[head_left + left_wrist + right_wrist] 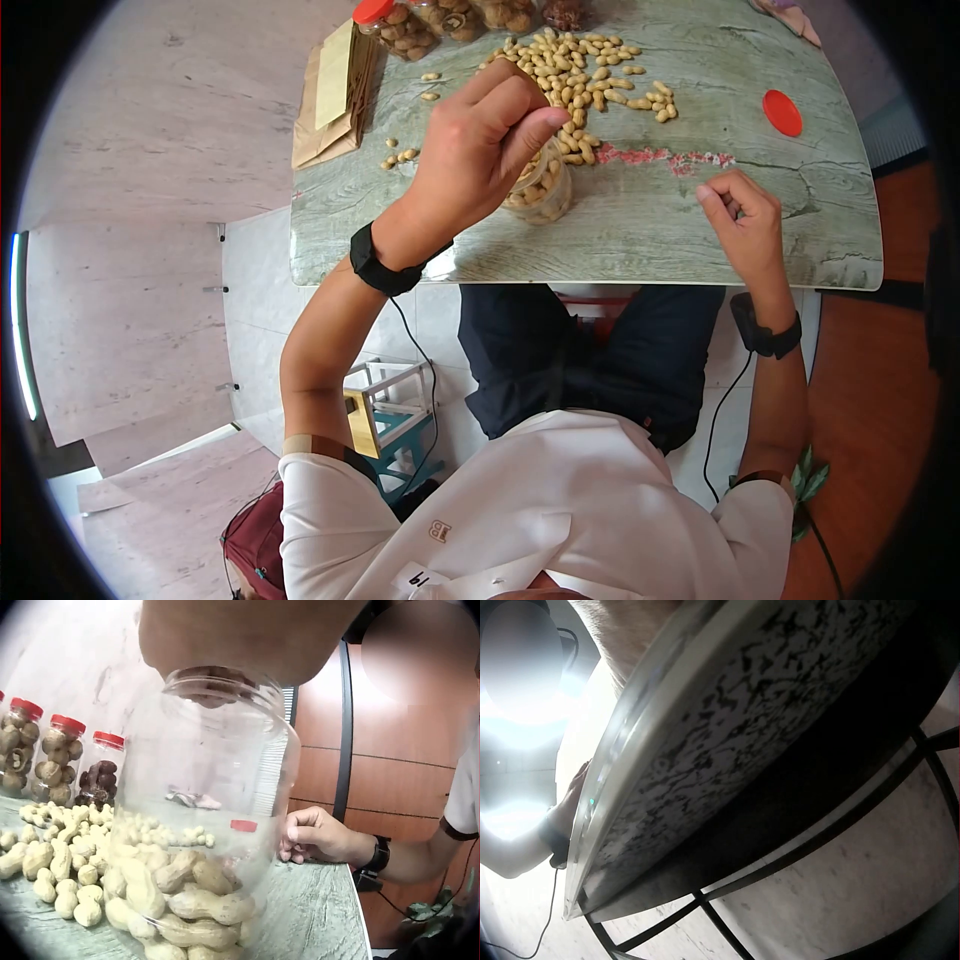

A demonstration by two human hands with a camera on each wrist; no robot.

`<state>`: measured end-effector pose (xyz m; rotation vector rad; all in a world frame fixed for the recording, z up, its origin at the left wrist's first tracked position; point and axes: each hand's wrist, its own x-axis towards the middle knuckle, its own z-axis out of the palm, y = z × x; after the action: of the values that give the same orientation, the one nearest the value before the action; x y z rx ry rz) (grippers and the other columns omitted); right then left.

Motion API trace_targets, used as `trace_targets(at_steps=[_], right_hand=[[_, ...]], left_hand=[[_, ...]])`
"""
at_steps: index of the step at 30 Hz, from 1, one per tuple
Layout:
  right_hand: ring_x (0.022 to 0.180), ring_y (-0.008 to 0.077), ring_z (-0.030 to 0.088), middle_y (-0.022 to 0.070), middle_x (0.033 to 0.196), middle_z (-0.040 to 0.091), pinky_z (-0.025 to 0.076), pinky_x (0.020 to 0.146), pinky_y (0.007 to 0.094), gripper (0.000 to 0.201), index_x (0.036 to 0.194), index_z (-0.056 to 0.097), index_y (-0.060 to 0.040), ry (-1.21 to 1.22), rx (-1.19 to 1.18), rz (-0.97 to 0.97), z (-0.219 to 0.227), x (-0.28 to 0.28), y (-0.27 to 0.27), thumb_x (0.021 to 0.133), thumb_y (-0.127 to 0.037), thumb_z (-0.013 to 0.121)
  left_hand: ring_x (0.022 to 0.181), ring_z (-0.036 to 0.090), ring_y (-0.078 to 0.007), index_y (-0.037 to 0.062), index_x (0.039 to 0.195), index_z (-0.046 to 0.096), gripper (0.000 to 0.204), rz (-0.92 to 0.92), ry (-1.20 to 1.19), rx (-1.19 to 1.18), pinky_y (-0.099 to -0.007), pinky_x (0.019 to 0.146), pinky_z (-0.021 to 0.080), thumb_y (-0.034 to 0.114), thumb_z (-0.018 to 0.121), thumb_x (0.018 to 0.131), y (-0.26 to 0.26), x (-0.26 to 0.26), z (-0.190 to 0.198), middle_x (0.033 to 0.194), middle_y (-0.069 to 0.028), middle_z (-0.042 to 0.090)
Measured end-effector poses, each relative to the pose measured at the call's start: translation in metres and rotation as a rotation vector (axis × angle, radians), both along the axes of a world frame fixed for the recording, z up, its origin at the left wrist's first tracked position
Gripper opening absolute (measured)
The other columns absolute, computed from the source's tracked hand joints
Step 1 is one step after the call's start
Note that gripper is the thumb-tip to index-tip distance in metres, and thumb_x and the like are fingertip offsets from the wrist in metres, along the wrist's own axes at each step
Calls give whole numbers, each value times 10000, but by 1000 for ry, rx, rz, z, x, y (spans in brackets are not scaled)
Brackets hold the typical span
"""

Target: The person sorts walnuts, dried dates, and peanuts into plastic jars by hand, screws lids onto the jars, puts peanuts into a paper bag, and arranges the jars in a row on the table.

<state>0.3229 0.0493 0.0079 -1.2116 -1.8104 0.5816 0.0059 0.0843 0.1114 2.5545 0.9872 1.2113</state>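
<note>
Jar (202, 761), 6 o'clock of the peanut pile (562, 75), is prob. mid-fill: L hand (485, 130) curled over it (can't tell on what), R hand (746, 212) apart, loose, 3 o'clock; next prob. calls for letting go.

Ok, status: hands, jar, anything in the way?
Left hand over jar, grip unclear. Right hand idle, loosely curled. Jar lidless, partly filled with peanuts. Loose peanuts beyond it.

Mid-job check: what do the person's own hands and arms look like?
The left hand and right hand are ungloved. The left wrist strap and right wrist strap are black, each with a thin black cable. The short white sleeves end in brownish cuffs.
</note>
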Motion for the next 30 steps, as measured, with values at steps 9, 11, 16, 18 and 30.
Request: trace_targets(at_steps=[9,11,16,18,30], right_hand=[[589,74,516,20,713,581,409,536,250,148,851,650,3,-6,-3,7,0,0,-1,939,-67,745],[591,72,517,19,714,583,409,537,248,148,851,651,2,-10,-2,6,0,-1,-1,940,-67,746],[593,65,519,13,719,595,405,534,243,141,850,654,2,-8,-1,6,0,-1,0,942,-55,745],[594,63,517,11,717,593,404,535,241,142,849,653,3,-3,-2,5,0,-1,-1,940,-53,746],[602,52,513,-4,707,586,402,548,238,141,848,650,-5,13,13,14,-3,-1,0,935,-48,752]], left_hand=[[729,647,-194,2,859,667,175,26,115,-27,-304,613,499,103,800,911,-15,-1,-6,888,-92,649],[744,653,-195,10,857,677,173,31,105,-28,-306,618,505,104,818,893,-15,-2,-7,895,-90,653],[870,675,-267,11,1011,691,336,-51,76,174,-315,698,534,186,900,815,-10,-6,-11,995,-122,677],[929,659,-295,24,1088,682,391,-55,43,164,-358,759,537,205,891,811,-12,-6,-12,1059,-137,662],[1491,374,-369,-60,1567,288,864,532,173,-244,-491,1185,370,531,604,1022,-8,-120,-62,1593,-275,364]])
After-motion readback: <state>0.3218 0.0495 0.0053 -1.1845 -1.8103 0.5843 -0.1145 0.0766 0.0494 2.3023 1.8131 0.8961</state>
